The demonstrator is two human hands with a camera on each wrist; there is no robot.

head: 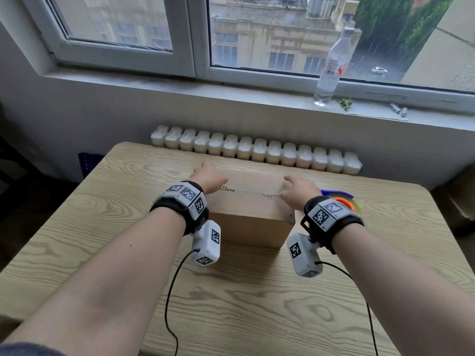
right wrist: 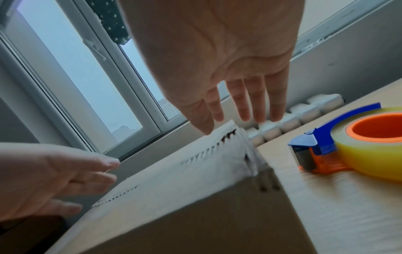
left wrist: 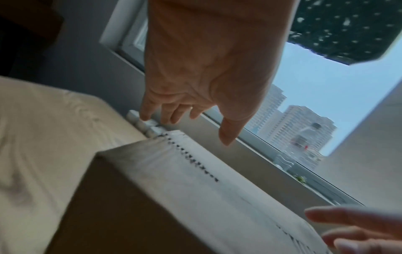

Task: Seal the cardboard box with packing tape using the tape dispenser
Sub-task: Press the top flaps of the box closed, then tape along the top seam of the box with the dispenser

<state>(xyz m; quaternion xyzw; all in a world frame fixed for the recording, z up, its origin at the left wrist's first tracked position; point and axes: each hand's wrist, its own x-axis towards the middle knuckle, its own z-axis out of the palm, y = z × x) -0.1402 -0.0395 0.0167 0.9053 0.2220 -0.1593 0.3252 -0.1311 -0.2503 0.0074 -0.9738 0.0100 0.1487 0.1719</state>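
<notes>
Head view: brown cardboard box mid-table on pale wood-grain table, flaps closed, jagged seam across top. Left hand at box's left top edge, right hand at right top edge, both spread, gripping nothing. Blue-and-orange tape dispenser with clear tape roll just right of box, behind right wrist. Clear plastic bottle on windowsill.

Left wrist view: fingers loose, extended above box, apart from it.

Right wrist view: fingers straight, hovering over box corner; dispenser flat on table, untouched.
</notes>
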